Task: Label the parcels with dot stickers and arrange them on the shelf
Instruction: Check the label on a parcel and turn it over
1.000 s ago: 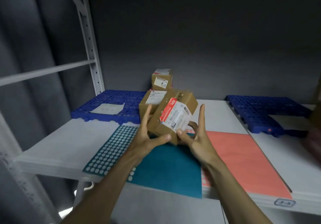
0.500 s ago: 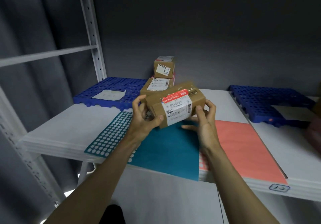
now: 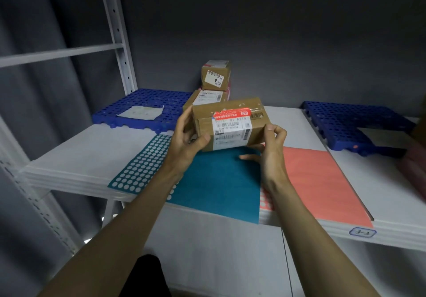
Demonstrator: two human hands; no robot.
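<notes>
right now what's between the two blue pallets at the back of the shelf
In the head view, two stacked parcels beside the left blue pallet, then bare white shelf up to the right blue pallet.

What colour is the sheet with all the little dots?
Teal sheet with white dots, seen in the head view.

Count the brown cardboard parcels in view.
3. One brown cardboard parcel is held in both hands above the shelf; a second lies behind it; a smaller third sits further back, higher. More may hide behind them.
</notes>
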